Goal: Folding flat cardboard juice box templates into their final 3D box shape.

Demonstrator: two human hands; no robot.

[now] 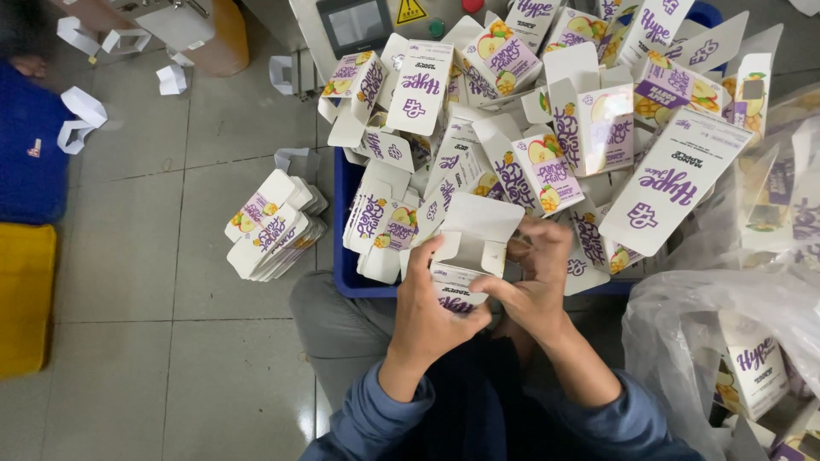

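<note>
A grey tiled floor fills the left side of the view, with a blue block and a yellow one at its left edge and white card scraps scattered near them. A blue bin stands in front of the person's knees, heaped high with white, purple-printed cartons showing fruit pictures, most with flaps open and lying at all angles. A grey machine with a dark screen stands behind the heap. At right, a clear plastic bag holds more cartons. A stack of flat cartons lies on the floor just left of the bin. Over the bin's near edge, both hands hold one carton with its top flaps open and raised. The left hand is closed around the carton's lower left side, fingers reaching up along its edge. The right hand grips its right side, fingers curled at the flap. Blue sleeves cover both forearms.
</note>
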